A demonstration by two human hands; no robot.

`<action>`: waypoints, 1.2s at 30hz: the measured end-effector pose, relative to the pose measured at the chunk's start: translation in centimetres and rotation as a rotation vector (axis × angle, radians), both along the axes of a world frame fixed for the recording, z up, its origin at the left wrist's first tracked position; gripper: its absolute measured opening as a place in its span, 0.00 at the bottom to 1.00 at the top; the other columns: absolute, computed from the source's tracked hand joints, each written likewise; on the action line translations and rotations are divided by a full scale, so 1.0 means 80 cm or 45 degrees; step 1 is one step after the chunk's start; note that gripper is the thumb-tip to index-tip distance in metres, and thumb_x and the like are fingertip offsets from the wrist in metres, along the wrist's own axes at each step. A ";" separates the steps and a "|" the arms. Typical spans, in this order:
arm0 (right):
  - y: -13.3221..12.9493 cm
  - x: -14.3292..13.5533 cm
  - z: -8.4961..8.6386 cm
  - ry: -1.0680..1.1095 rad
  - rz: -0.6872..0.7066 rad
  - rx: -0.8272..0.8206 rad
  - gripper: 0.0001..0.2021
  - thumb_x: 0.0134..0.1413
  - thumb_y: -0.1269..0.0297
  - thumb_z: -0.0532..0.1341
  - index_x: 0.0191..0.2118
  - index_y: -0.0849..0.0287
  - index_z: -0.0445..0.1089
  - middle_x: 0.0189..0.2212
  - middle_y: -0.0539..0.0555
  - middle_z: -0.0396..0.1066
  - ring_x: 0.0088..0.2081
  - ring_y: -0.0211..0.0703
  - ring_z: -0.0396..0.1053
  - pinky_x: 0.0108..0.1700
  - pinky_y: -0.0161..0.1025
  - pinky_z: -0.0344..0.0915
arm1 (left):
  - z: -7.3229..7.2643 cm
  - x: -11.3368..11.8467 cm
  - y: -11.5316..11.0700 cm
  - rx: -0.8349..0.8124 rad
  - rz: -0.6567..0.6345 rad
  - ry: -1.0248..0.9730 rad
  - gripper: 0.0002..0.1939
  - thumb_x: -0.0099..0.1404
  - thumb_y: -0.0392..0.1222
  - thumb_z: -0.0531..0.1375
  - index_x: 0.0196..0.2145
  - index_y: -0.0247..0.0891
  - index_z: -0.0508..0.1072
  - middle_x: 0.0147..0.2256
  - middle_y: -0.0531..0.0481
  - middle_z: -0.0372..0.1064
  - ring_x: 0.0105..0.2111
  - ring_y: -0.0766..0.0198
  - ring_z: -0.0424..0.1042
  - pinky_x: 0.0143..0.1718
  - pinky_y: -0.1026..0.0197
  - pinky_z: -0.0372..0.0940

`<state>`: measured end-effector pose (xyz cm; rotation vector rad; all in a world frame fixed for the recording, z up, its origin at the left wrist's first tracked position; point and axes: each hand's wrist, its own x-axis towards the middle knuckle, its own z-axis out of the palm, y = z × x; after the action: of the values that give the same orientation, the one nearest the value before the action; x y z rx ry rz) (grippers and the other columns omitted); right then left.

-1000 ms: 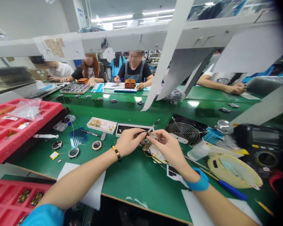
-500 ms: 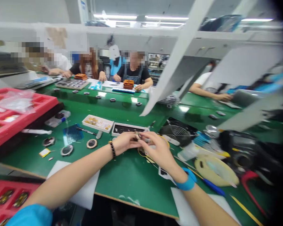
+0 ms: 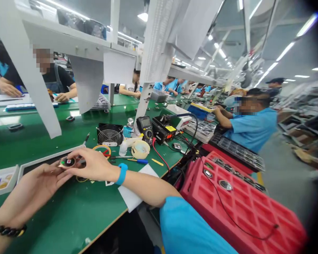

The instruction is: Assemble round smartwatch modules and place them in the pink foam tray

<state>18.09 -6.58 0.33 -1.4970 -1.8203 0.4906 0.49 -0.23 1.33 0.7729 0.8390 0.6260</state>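
Note:
Above the green bench, my left hand (image 3: 38, 188) and my right hand (image 3: 94, 165) both hold a small round watch-like part (image 3: 68, 161). It has a copper-coloured rim, and its dark inner side shows a green spot and a red-and-white spot. My left fingers are closed under its left edge. My right thumb and forefinger pinch the right side. Just behind the hands lies a long white tray (image 3: 22, 171) with a dark inside. A second white tray (image 3: 15, 179) at the far left contains small yellowish pieces.
To the right stand a fan (image 3: 110, 134), a multimeter (image 3: 145, 128), a soldering station (image 3: 163, 130) and a round cream tub (image 3: 140, 150). A red foam tray (image 3: 243, 201) with round parts and a black cable fills the lower right. Co-workers sit along the bench, one in a blue shirt (image 3: 254, 123).
My view has swung to the right, bringing the red foam tray and soldering station into sight. Both hands still hold the round part, whose inner side now shows more clearly.

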 end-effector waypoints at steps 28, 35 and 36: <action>0.003 -0.001 -0.007 -0.115 0.012 0.001 0.30 0.58 0.44 0.59 0.61 0.53 0.61 0.57 0.49 0.63 0.56 0.29 0.65 0.56 0.28 0.63 | -0.018 -0.001 0.008 0.399 -0.247 0.345 0.34 0.51 0.60 0.71 0.52 0.44 0.72 0.56 0.51 0.71 0.53 0.55 0.73 0.48 0.62 0.75; 0.001 -0.004 -0.007 -0.196 0.010 0.036 0.27 0.60 0.50 0.56 0.62 0.53 0.60 0.58 0.48 0.62 0.59 0.30 0.63 0.58 0.29 0.63 | -0.018 -0.002 0.004 0.434 -0.277 0.347 0.30 0.54 0.62 0.70 0.47 0.41 0.73 0.55 0.52 0.71 0.53 0.59 0.72 0.51 0.65 0.72; 0.001 -0.004 -0.008 -0.200 0.007 0.041 0.27 0.61 0.50 0.56 0.62 0.53 0.60 0.58 0.48 0.62 0.59 0.30 0.63 0.58 0.29 0.63 | -0.017 -0.003 0.004 0.425 -0.286 0.341 0.29 0.54 0.61 0.70 0.46 0.41 0.73 0.55 0.52 0.71 0.54 0.59 0.71 0.51 0.65 0.72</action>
<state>17.80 -6.50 -0.30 -1.5462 -1.9437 0.3529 0.28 0.08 -0.04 1.2569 0.8858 0.4715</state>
